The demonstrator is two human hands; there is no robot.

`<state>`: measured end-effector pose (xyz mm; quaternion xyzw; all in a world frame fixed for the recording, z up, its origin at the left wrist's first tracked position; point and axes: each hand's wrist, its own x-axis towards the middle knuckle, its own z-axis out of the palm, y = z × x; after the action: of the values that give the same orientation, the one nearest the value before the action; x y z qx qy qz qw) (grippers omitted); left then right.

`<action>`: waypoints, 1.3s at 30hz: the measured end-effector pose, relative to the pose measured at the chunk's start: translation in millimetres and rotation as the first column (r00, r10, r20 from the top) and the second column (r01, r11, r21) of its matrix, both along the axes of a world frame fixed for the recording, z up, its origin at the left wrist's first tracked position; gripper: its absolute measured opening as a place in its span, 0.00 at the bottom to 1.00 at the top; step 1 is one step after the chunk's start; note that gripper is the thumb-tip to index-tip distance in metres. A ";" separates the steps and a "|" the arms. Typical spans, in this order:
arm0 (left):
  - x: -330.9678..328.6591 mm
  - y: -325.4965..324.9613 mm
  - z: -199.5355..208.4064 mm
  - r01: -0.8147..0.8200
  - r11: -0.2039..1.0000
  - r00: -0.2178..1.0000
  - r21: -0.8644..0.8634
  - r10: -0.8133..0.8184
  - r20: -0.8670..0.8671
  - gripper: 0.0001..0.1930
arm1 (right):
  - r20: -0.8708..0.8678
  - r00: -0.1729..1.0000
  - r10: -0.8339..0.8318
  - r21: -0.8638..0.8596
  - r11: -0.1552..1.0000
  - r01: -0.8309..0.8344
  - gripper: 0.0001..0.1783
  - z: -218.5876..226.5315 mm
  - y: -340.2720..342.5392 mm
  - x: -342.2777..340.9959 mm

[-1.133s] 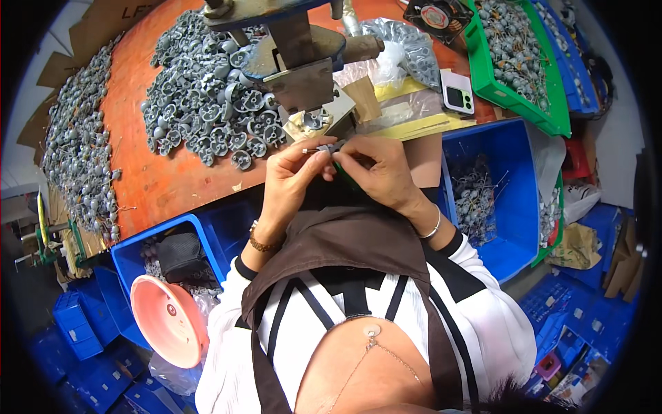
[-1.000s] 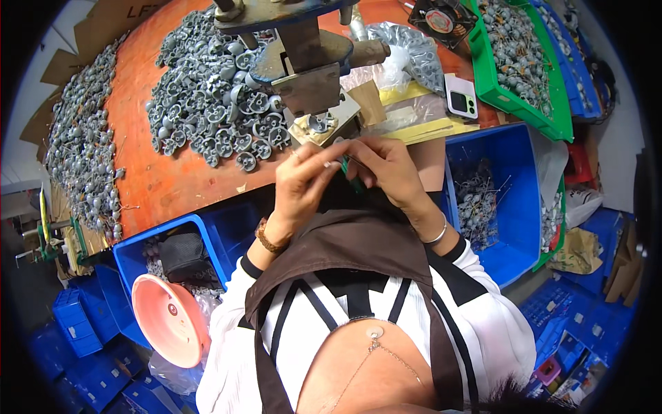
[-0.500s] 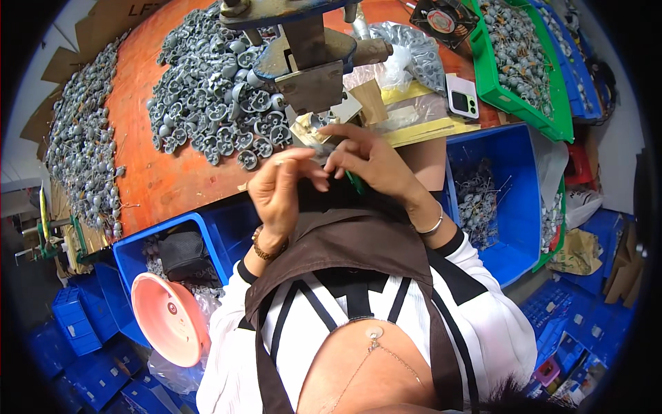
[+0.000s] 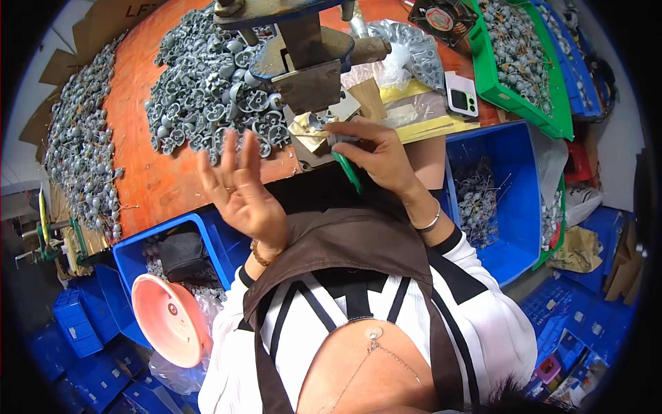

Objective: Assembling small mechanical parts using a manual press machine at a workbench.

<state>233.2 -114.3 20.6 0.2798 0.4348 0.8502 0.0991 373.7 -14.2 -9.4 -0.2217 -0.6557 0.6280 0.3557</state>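
Observation:
My left hand (image 4: 245, 193) is raised open, fingers spread, over the table's front edge beside a large heap of grey plastic half-shells (image 4: 207, 90). Nothing shows in it. My right hand (image 4: 378, 157) is closed in a pinch on a small grey plastic part (image 4: 340, 140), mostly covered by the fingers. Just below those fingers a slim green piece (image 4: 348, 174) slants downward; whether the hand holds it cannot be seen. Beyond the fingertips is a cream-coloured block (image 4: 307, 131) beneath the metal head of a bench press (image 4: 310, 86).
Finished-looking grey pieces with wires (image 4: 83, 138) lie along the table's left. Blue bins (image 4: 514, 207) and a pink basin (image 4: 169, 321) flank me. A green tray (image 4: 507, 100), a phone (image 4: 460, 94), a fan (image 4: 441, 21) and a plastic bag (image 4: 407, 58) are at the right.
My left hand has moved away from the right hand, left toward the heap, and its fingers have spread. The right hand stays near the block; more of the green piece shows.

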 end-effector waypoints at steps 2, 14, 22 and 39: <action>-3.7 -1.6 -1.7 -0.156 0.962 0.803 -0.225 -0.009 -0.596 0.22 | 0.046 0.995 0.086 0.122 0.988 -0.091 0.16 7.1 2.4 3.6; -14.8 9.6 -25.3 0.062 0.771 0.812 -0.634 -0.408 -0.418 0.12 | 0.097 0.992 -0.084 0.038 0.996 0.081 0.16 2.1 -2.4 -10.6; -14.9 34.5 -40.5 -0.091 0.760 0.818 -0.644 -0.311 -0.483 0.09 | 0.259 0.851 -0.457 0.627 0.750 0.212 0.21 -10.4 -1.8 -27.4; -18.8 40.2 -35.7 -0.176 0.731 0.728 -0.659 -0.354 -0.588 0.07 | -0.114 0.993 -0.029 -0.116 0.993 0.016 0.13 113.5 162.1 -52.5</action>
<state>214.4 -74.1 -15.1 0.5367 0.7023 0.4623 0.0715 321.1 147.9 104.2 -0.2123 -0.5943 0.6724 0.3867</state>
